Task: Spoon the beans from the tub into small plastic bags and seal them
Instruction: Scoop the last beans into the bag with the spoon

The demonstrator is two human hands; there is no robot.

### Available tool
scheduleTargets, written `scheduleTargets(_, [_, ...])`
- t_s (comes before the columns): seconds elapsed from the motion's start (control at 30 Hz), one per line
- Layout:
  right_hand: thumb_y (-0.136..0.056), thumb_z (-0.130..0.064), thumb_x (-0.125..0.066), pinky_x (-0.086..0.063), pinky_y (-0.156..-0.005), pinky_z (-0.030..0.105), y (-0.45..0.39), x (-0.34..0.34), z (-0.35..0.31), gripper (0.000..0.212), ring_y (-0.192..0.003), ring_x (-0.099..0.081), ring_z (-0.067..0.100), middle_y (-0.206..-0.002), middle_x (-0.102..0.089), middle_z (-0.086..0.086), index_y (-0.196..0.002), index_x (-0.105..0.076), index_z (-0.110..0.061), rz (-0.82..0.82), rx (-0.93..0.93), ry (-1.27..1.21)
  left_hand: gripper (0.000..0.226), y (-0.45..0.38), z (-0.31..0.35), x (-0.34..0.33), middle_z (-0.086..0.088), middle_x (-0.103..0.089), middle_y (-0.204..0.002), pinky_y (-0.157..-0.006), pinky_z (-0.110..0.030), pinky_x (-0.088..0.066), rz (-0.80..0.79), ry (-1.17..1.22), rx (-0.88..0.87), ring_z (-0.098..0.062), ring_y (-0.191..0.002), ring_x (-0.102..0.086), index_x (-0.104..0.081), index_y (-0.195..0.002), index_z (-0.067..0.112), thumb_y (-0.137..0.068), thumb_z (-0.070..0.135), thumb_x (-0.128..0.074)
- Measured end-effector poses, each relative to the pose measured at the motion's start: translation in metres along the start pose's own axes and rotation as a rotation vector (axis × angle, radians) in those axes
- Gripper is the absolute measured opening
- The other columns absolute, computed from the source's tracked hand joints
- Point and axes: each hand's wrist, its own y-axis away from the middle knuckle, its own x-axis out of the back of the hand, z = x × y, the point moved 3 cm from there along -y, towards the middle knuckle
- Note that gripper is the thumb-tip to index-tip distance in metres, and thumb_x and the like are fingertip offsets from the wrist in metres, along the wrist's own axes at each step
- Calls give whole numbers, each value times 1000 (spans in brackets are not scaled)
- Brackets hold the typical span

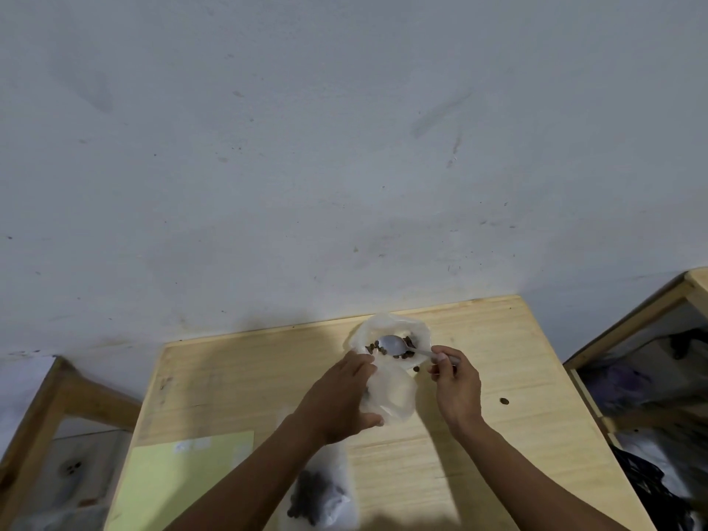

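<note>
R hand (456, 381) w/ spoon (394, 344) over beans (408, 352) — L hand (341, 396) prob. gripping bag (394, 396).

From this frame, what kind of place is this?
Probably a plain home or small workroom used for hand packing: bare scuffed wall, simple wooden table with a filled bean bag, and wooden racks at both sides.

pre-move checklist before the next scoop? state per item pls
1. Right hand holds spoon: ok.
2. Left hand grips small plastic bag: ok.
3. Spoon bowl over the beans in the tub: ok.
4. Bag mouth open toward the spoon: cannot tell.
5. No spills: not ok, stray bean lies on the table.
6. Filled bag near the table's front edge sealed: cannot tell.
</note>
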Motion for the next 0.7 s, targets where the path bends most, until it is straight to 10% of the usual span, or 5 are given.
scheduleTargets(0.43, [-101,-6,-46,-51,-75,34,0,8,-2,21,-69,-59,19,-78,-65,9,-103,-67,-3,4,-84,-63,84,-9,3,-3,0,-15,-162,-114,-36,-34,117,-90,-55,-19,-150,-13,-32,-147,17,-81,53,-69])
scheduleTargets(0.7, [-101,-2,-44,-51,-67,27,5,-5,-2,20,-67,-56,20,-74,-61,11,-102,-65,-2,-30,-274,-165,74,-6,3,-3,1,-48,-139,-98,-32,-46,-74,-38,38,-15,-122,-46,-43,-137,21,-77,49,-75])
